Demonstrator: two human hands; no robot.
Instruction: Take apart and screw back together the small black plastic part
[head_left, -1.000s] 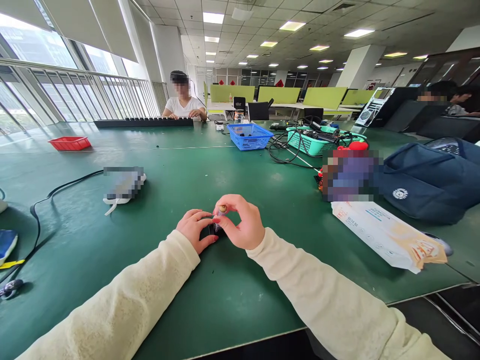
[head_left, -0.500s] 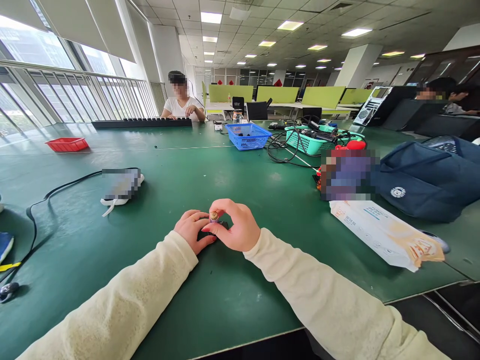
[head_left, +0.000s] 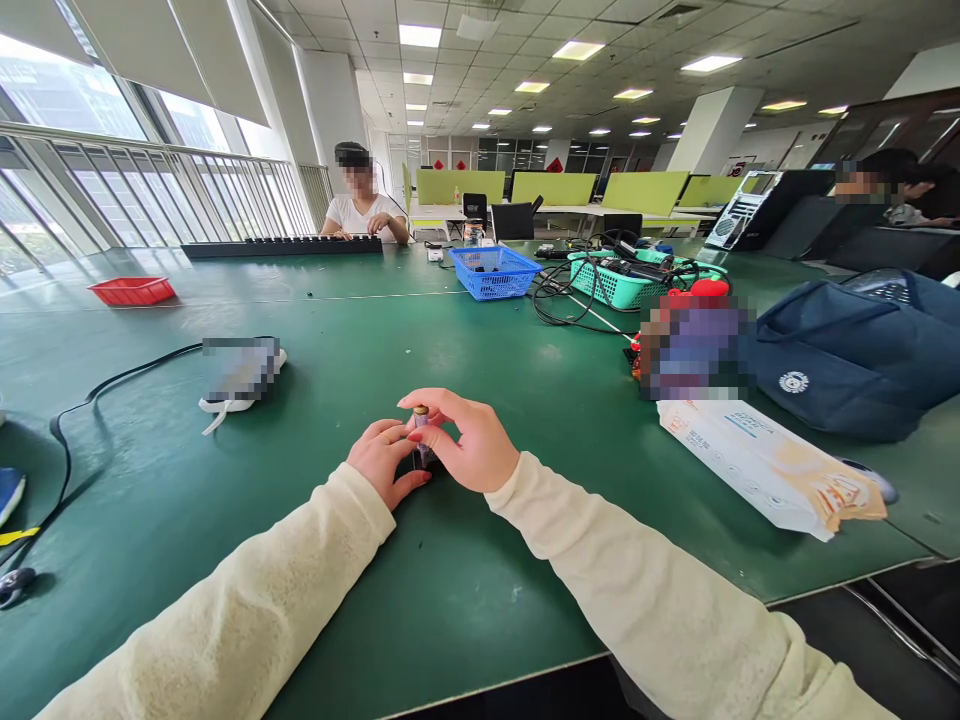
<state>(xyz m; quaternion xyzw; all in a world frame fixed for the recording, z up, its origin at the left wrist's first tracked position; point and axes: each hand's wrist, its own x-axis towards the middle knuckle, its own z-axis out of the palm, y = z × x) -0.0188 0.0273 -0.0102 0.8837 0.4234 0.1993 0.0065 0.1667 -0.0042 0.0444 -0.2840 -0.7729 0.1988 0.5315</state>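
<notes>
Near the front middle of the green table (head_left: 300, 460), a small, slim purple cylinder with a brassy top (head_left: 421, 418) stands nearly upright between my hands. My right hand (head_left: 474, 445) pinches it from the right with thumb and forefinger, close under the top. From the left, my left hand (head_left: 381, 462) curls round the lower end, fingers behind and thumb in front. Something dark shows low between the hands, mostly covered by fingers, and its kind is not clear. Cream sleeves cover both forearms, which rest on the table.
A white-orange packet (head_left: 765, 465) and a navy bag (head_left: 862, 350) lie at the right. Behind are a blue basket (head_left: 495, 272) and a green basket (head_left: 611, 283) with cables. At left are a blurred white-edged device (head_left: 244, 378) and a red tray (head_left: 133, 291). A person (head_left: 365, 212) sits opposite.
The purple cylinder now stands more upright and shows more of its length. My right hand has risen slightly, its forefinger straighter. My left hand stays in about the same place.
</notes>
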